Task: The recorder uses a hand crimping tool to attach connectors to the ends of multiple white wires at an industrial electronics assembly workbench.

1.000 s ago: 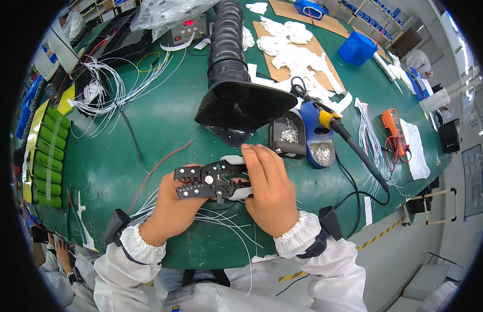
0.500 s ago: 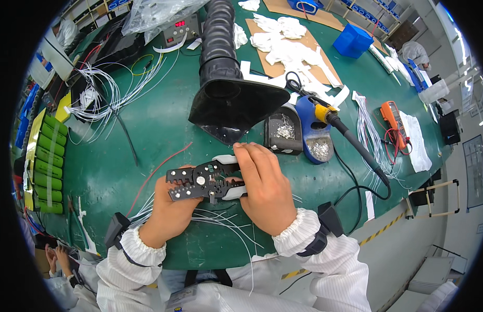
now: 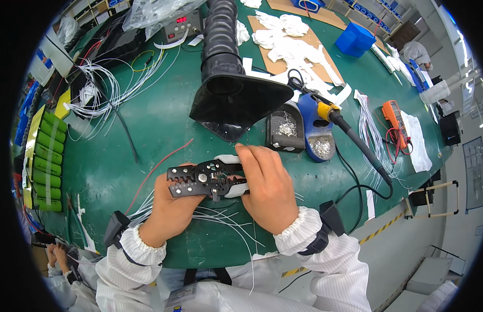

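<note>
One wire stripper (image 3: 209,179), black with grey handles, is spanning both hands over the near half of the bench (image 3: 106,171), its jaws and handles standing apart, which suggests no squeeze is being made. The right hand (image 3: 270,190) is gripping the handles, fingers lying side by side over the upper one. The left hand (image 3: 171,208) is supporting the jaw end; its fingers are mostly hiding behind the tool, so one cannot tell whether they are pinching anything. White wires (image 3: 142,211) are lying loose toward the near edge, their ends too small to judge as bared or uncut. Green surface is showing leftward, past a red wire (image 3: 157,166), to the battery pack (image 3: 48,161) along the left edge. A black hood (image 3: 239,101) is standing just beyond the right fingertips; toward the right edge, a soldering iron (image 3: 356,141) is resting in its blue stand (image 3: 309,110).
</note>
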Demonstrator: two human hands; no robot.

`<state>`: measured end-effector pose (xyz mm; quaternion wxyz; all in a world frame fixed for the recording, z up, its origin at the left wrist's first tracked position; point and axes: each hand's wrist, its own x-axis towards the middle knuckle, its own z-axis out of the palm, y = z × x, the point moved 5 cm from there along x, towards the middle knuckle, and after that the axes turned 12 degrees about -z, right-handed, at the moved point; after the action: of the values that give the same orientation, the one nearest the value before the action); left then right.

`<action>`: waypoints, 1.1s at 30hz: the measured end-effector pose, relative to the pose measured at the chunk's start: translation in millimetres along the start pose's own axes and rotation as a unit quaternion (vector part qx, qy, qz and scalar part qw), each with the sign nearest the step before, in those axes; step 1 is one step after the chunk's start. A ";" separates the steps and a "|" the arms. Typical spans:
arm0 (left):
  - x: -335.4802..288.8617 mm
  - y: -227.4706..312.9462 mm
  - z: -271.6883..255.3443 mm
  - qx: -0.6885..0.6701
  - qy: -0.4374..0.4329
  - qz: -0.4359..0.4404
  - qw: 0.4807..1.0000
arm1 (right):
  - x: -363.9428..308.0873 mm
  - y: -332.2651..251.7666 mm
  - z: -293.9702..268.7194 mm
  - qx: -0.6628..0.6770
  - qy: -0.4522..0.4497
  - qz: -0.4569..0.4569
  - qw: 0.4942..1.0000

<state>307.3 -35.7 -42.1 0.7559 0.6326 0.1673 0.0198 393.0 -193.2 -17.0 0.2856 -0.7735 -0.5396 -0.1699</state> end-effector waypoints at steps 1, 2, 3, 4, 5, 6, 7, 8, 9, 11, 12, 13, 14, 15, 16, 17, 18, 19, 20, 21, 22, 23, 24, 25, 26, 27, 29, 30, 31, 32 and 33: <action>0.3 -1.2 -0.3 -0.006 0.002 -0.005 1.000 | -0.2 0.3 0.7 0.002 -0.003 0.002 1.000; 0.9 -2.2 -0.7 -0.013 0.004 -0.010 1.000 | -0.2 0.7 1.3 0.003 -0.007 0.004 1.000; 0.5 -1.9 -1.9 -0.013 0.004 -0.010 1.000 | 0.4 0.0 0.3 0.003 -0.007 0.004 1.000; 0.3 -0.8 -2.9 -0.005 -0.008 -0.005 1.000 | 1.7 -0.7 -1.1 0.004 -0.005 0.003 1.000; -0.3 0.3 -2.7 0.003 -0.020 0.001 1.000 | 2.4 -1.5 -2.4 0.005 -0.002 0.002 1.000; 0.1 -0.4 -2.5 0.003 -0.019 0.000 1.000 | 2.0 -0.9 -1.6 0.005 -0.002 0.002 1.000; 0.4 -1.1 -2.0 0.002 -0.018 -0.002 1.000 | 1.5 -0.3 -1.0 0.006 0.000 0.002 1.000; 0.6 -1.7 -1.4 0.000 -0.016 -0.004 1.000 | 1.1 0.4 -0.5 0.007 0.001 0.003 1.000; 0.4 -1.7 -0.4 0.001 -0.017 -0.004 1.000 | 1.2 0.4 -0.4 0.007 0.002 0.003 1.000; -0.1 -2.1 -0.7 -0.019 0.000 -0.006 1.000 | 1.6 0.1 -0.2 0.004 0.004 0.000 1.000; -0.2 -2.4 -1.9 -0.019 0.000 -0.006 1.000 | 2.0 -0.4 -0.8 0.005 0.004 0.001 1.000; 0.0 -2.8 -3.5 -0.010 -0.007 -0.004 1.000 | 2.7 -1.0 -1.4 0.008 0.004 0.000 1.000; -0.2 -2.8 -4.0 -0.001 -0.015 -0.002 1.000 | 2.9 -1.6 -1.8 0.011 0.004 0.000 1.000; 0.1 -2.7 -2.5 -0.001 -0.015 -0.002 1.000 | 2.5 -1.2 -1.6 0.011 0.003 0.000 1.000; 0.5 -2.8 -0.8 -0.005 -0.007 -0.007 1.000 | 1.8 -0.5 -1.4 0.010 0.002 0.001 1.000; 0.7 -2.8 -0.1 -0.009 0.001 -0.013 1.000 | 1.3 0.1 -1.2 0.009 0.001 0.003 1.000; 0.4 -1.8 -0.1 -0.009 0.001 -0.013 1.000 | 1.5 0.0 -1.2 0.009 0.001 0.003 1.000; 0.2 -1.2 -0.3 -0.007 0.002 -0.017 1.000 | 1.7 -0.1 -1.1 0.008 0.000 0.003 1.000; 0.3 -1.1 -0.4 -0.006 0.003 -0.021 1.000 | 1.8 -0.1 -1.1 0.008 -0.001 0.003 1.000; 0.4 -1.9 -1.1 -0.007 0.003 -0.021 1.000 | 1.4 0.1 -0.9 0.008 -0.002 0.003 1.000; 0.9 -2.0 -1.8 0.007 -0.002 -0.011 1.000 | 0.8 0.8 -0.6 0.007 -0.004 0.005 1.000; 0.9 -1.6 -1.6 0.020 -0.007 -0.001 1.000 | 0.2 1.1 -0.6 0.005 -0.006 0.007 1.000; 0.7 -1.7 -1.8 0.020 -0.006 -0.001 1.000 | 0.5 0.8 -0.6 0.006 -0.006 0.007 1.000; 0.6 -1.7 -1.8 0.012 -0.003 -0.003 1.000 | 0.9 0.1 -0.9 -0.005 -0.011 0.005 1.000; 0.4 -1.6 -1.8 0.003 0.001 -0.006 1.000 | 1.2 -0.2 -0.9 -0.015 -0.016 0.004 1.000; 0.6 -1.3 -0.4 0.003 0.000 -0.006 1.000 | 0.6 0.7 -1.2 -0.016 -0.016 0.005 1.000; 0.6 -0.5 3.6 -0.062 -0.031 -0.016 0.997 | -0.4 1.7 -0.2 -0.020 -0.017 -0.010 1.000; -0.5 1.2 5.3 -0.063 -0.032 -0.015 0.997 | -0.9 2.9 -0.1 -0.021 -0.017 -0.010 1.000; -2.6 3.7 6.2 -0.014 -0.018 -0.005 1.000 | -1.5 4.1 0.1 -0.012 -0.012 -0.011 1.000; -4.4 5.1 6.8 0.035 -0.003 0.004 0.999 | -1.9 4.7 -0.1 -0.003 -0.006 -0.013 1.000; -6.3 5.3 2.5 0.036 -0.002 0.006 0.999 | -2.0 3.7 0.0 -0.004 -0.005 -0.014 1.000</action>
<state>303.0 -38.5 -35.2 0.7330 0.6604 0.1624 0.0167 395.7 -195.6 -19.1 0.2775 -0.7676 -0.5515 -0.1720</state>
